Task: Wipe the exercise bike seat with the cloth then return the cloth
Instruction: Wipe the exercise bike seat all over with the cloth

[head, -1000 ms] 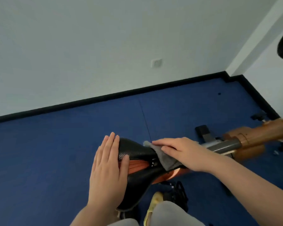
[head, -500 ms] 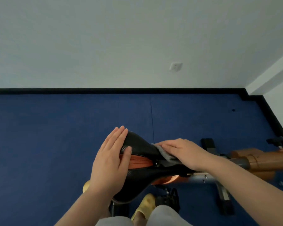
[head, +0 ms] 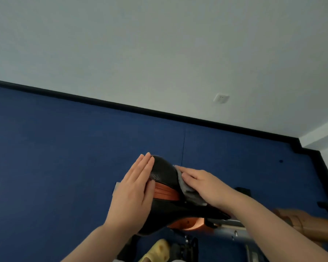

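The black exercise bike seat (head: 166,173) with an orange stripe down its middle sits low in the centre of the head view. My left hand (head: 133,193) lies flat on the seat's left side, fingers together and stretched out. My right hand (head: 203,183) presses a grey cloth (head: 190,193) against the seat's right side; most of the cloth is hidden under the palm, with its edges showing at the fingertips and below the hand.
The bike's wooden frame (head: 295,222) and a metal rail (head: 233,228) run off to the right. A yellow slipper (head: 157,250) shows below the seat. Blue floor (head: 55,167) surrounds the bike, with a white wall, a wall socket (head: 221,98) and a black skirting behind.
The view has tilted and swung left. My right hand has slid the cloth along the seat's right side towards its rear. My left hand stays flat on the left side.
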Available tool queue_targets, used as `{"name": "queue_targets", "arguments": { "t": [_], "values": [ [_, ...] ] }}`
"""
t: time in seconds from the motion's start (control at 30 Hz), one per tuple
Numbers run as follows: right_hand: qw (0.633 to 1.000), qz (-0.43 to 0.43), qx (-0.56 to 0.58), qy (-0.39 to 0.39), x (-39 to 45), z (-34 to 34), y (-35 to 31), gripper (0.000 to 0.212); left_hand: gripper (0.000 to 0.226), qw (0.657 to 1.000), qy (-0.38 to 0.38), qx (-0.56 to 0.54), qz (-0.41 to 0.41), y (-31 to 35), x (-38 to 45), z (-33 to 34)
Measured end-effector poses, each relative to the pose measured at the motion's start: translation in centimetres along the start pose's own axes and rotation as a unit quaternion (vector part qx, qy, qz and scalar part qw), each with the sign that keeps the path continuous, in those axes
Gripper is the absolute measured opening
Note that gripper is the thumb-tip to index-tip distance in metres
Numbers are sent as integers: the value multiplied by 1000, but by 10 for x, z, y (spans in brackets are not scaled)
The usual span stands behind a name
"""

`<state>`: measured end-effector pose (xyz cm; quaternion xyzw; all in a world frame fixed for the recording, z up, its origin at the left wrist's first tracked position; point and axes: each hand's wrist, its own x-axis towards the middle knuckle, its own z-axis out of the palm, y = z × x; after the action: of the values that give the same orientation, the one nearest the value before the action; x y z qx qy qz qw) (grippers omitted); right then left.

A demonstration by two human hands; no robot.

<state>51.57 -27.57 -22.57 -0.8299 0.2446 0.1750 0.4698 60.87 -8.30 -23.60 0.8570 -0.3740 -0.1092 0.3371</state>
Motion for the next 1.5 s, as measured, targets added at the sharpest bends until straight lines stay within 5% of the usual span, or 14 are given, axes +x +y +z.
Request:
{"name": "queue_targets", "arguments": {
  "t": [0.3, 0.6, 0.8, 0.93, 1.07, 1.23, 1.4, 1.5],
  "values": [
    [996, 3, 94, -3, 30, 11, -30, 39, 56, 996, -15, 85, 5, 1, -23, -2],
    [998, -46, 44, 2, 56, 24, -77, 54, 56, 985, -16, 169, 17, 1, -61, 10],
    [996, -20, 70, -45, 56, 16, -72, 43, 56, 985, -1, 172, 18, -4, -66, 13],
    [991, -78, -93, -52, 65, 22, -89, 41, 54, 985, 8, 172, 9, -3, -70, 16],
    [942, -188, -250, -118, 68, 22, -96, 34, 53, 992, 34, 119, -9, -4, -79, 23],
    [945, -159, -223, -178, 84, 13, -100, 33, 50, 995, 78, 65, -4, -4, -84, 28],
    [823, -266, -442, -238, 89, 34, -113, 32, 49, 993, 89, 79, 5, -4, -86, 24],
    [883, -206, -338, -252, 104, 16, -107, 35, 48, 993, 96, 68, -1, -4, -86, 24]
  ]
}}
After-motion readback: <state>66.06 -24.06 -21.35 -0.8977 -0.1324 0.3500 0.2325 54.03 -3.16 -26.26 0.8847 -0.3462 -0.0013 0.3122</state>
